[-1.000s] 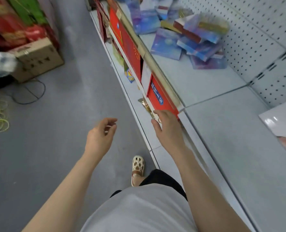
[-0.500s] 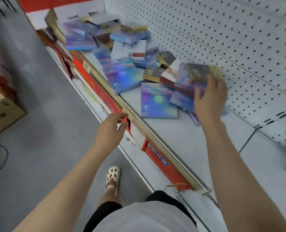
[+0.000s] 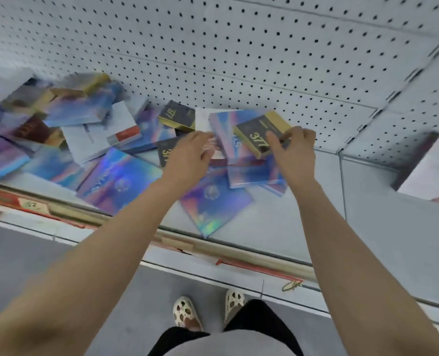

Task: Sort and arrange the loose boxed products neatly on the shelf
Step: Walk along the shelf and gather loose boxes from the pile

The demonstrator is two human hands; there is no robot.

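Several loose boxes lie jumbled on the white shelf (image 3: 285, 227): holographic blue-purple flat boxes (image 3: 118, 181), black-and-gold boxes marked 377 (image 3: 177, 115) and white ones (image 3: 95, 134). My right hand (image 3: 294, 152) pinches a black-and-gold 377 box (image 3: 258, 133) that sits tilted on top of the pile. My left hand (image 3: 187, 155) reaches into the pile beside a holographic box (image 3: 228, 134), fingers stretched toward it; what its fingertips touch is hidden.
A white pegboard wall (image 3: 239, 47) backs the shelf. A large white box with a dark edge (image 3: 428, 170) lies on the right section past a divider (image 3: 341, 186). Red price strips (image 3: 28, 204) run along the front rail. The grey floor and my sandals (image 3: 187, 314) are below.
I turned to face the shelf. My left hand came up from the front rail into the pile. My right hand closed on the black-and-gold box.
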